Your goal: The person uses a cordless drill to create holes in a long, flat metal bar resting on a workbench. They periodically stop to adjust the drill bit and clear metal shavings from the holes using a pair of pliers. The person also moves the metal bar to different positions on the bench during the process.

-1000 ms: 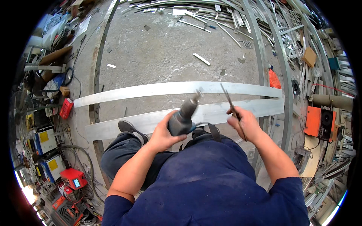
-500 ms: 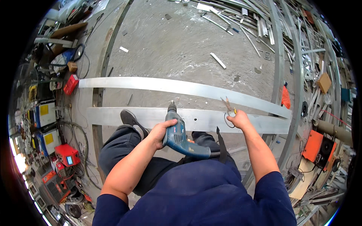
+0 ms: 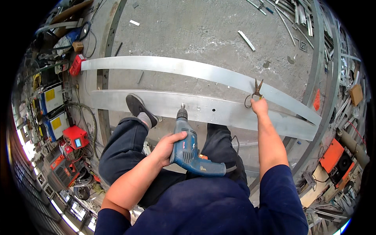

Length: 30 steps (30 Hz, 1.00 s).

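Note:
My left hand (image 3: 165,149) is closed round the body of a blue power drill (image 3: 188,149). The drill's chuck (image 3: 182,111) points away from me, its tip showing over the near flat metal bar (image 3: 156,102). A dark round hole (image 3: 214,110) shows in that bar, right of the chuck. Farther right, my right hand (image 3: 259,106) grips a pair of scissors (image 3: 257,89) by the handles. Their blades are spread and point away, over the far flat metal bar (image 3: 188,67). My left shoe (image 3: 136,105) overlaps the near bar.
Both bars lie across a left steel beam (image 3: 103,117) and a right steel beam (image 3: 313,82). A red box (image 3: 77,65) sits by the far bar's left end. Red machines (image 3: 76,137) stand left; an orange-sided box (image 3: 333,156) stands right. Metal offcuts (image 3: 246,40) lie on the concrete.
The view has shifted. My right hand has carried the scissors outward, over the far bar. The drill's tip has come back from the near bar's far edge. A dark strap-like strip by my lap no longer shows.

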### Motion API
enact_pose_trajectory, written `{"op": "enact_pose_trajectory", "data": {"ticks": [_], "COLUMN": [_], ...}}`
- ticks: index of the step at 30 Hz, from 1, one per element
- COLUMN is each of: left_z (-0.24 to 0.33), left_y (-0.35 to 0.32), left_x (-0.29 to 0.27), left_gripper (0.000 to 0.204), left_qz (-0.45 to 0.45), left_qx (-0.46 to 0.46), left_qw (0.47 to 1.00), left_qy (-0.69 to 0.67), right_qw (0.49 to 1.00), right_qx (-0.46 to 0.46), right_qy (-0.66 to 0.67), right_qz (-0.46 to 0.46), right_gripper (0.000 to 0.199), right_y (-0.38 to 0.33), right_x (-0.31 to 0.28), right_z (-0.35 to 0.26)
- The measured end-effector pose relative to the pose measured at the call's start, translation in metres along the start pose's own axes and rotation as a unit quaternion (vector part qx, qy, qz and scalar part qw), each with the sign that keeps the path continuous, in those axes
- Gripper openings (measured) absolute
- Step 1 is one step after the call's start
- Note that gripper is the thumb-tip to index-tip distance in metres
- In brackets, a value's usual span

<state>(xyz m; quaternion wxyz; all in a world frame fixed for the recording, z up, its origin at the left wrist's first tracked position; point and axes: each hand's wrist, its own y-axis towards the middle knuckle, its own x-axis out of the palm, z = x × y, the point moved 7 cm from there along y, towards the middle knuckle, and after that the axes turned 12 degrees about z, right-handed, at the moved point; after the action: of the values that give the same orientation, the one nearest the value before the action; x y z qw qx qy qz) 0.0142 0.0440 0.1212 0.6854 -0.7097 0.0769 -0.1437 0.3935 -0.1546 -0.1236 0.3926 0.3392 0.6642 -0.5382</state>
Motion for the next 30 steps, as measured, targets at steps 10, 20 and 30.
{"op": "enact_pose_trajectory", "data": {"ticks": [10, 20, 30], "left_z": [0.005, -0.034, -0.068], "left_y": [-0.003, 0.009, 0.071], "left_x": [0.027, 0.067, 0.040], "left_gripper": [0.048, 0.030, 0.045], "left_qz": [-0.030, 0.011, 0.094], "left_qx": [0.010, 0.052, 0.072], "left_qw": [0.999, 0.990, 0.993], "left_qy": [0.019, -0.128, -0.016], "right_qw": [0.957, 0.953, 0.990], "right_qx": [-0.158, -0.175, -0.082], "right_qy": [0.224, 0.187, 0.075], "right_qz": [-0.096, -0.165, -0.087], "right_gripper": [0.057, 0.051, 0.052], "right_y": [-0.117, -0.141, 0.013], "right_x": [-0.103, -0.095, 0.063], "right_z": [-0.062, -0.047, 0.052]}}
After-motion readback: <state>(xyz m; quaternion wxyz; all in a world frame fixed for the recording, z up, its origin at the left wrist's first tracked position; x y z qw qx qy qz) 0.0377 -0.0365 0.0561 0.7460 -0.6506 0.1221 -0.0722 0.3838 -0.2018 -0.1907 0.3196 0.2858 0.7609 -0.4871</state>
